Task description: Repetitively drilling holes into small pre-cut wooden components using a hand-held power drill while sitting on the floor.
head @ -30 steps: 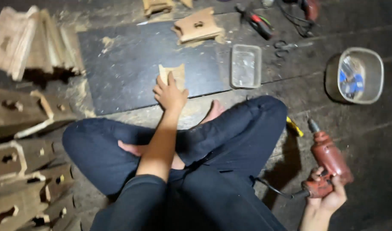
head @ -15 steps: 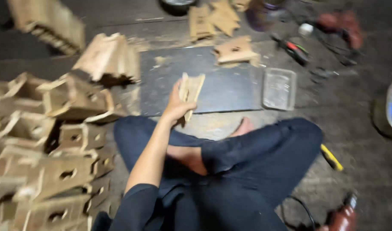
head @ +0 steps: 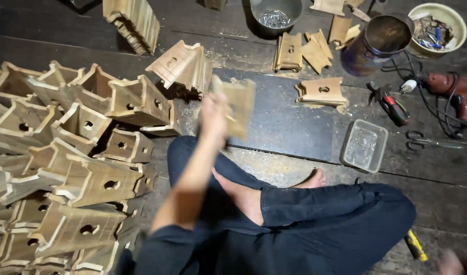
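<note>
Since half a sec ago, left hand has lifted the wood piece clear of the dark board and swung it up toward the board's near-left corner; cam has also tipped left, so more of the pile shows. Hand and piece are motion-blurred, but fingers are wrapped on the piece's left edge, holding it upright in the air, not resting on anything. Gripping by one edge leaves the flat face free, prob. so it can be turned or looked over.

Right hand is only a blur at the bottom-right corner of the view; can't tell whether it's wide, narrow or holding anything. Yellow-handled tool lies on the floor just beside it, by the knee.

Person sits cross-legged at the board's near edge, bare foot touching the sawdust there, so work sits w/in arm's reach. Clear plastic tray sits at the board's right edge, pliers and scissors beyond it. One flat cut piece lies at the board's far-right corner, more just past the far edge. Metal bowl of nails, dark tin can and a drill sit farther back. Finished wood boxes are stacked on the floor to the left, off the board, keeping it free.
</note>
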